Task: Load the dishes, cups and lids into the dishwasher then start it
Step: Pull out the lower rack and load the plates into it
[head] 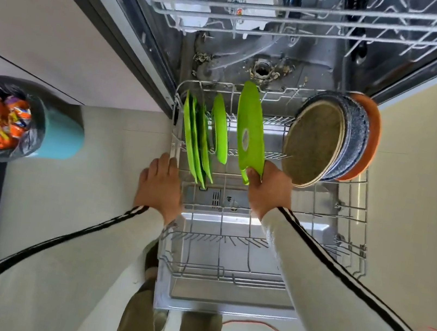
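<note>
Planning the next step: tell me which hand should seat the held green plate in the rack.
Right. The right hand grips the plate by its near edge, upright over the rack; the left hand only rests on the rack's left rim.

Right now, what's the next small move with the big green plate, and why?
Probably seat the big green plate in the gap between the small green plate and the speckled dishes, then let go: the right hand grips its edge; the left hand rests on the rack.

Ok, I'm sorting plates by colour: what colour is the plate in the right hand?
Bright green; the head view shows the plate in the right hand.
</note>
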`<state>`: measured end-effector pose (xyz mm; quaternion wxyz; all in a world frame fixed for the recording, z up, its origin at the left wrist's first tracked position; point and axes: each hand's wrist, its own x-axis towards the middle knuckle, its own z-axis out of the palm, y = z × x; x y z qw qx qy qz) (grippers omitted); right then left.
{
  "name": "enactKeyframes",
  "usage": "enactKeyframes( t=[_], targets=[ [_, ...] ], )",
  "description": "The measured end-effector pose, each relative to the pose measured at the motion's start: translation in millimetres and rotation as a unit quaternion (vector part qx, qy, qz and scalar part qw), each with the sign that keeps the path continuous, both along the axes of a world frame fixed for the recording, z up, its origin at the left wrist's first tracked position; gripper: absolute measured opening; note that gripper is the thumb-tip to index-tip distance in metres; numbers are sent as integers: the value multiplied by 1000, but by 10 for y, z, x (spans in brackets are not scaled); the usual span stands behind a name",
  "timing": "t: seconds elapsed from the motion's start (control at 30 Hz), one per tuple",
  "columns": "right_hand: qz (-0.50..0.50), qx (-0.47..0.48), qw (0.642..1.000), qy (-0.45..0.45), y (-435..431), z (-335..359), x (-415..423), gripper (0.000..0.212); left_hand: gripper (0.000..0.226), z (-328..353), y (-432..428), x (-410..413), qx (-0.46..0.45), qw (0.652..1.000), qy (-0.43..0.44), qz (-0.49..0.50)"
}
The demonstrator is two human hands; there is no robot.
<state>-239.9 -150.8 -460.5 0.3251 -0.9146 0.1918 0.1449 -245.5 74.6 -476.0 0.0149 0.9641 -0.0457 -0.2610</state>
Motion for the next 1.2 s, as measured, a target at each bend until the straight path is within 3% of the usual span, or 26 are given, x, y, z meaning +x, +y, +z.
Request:
enactKeyframes(
  t=[0.1,0.23,0.5,0.9,1.07,1.2],
  targets=[
    [1,26,1000,7,35,-151,61,25,96,-177,162,-28,79,985,97,-121],
    [18,32,999,18,138,-331,66,24,109,-324,187,-44,95,977,138,-133],
    [6,0,998,69,253,-486,50,24,83,-427,124,-73,61,987,105,-105],
    [19,45,987,151,419,-595,178,30,97,-510,107,-104,45,992,84,-85],
    [28,27,988,152,345,-428,7,56,94,-371,116,-178,28,993,72,-87],
    [108,-25,985,130,252,-110,-325,67,89,-39,69,-306,12,993,86,-73]
  ],
)
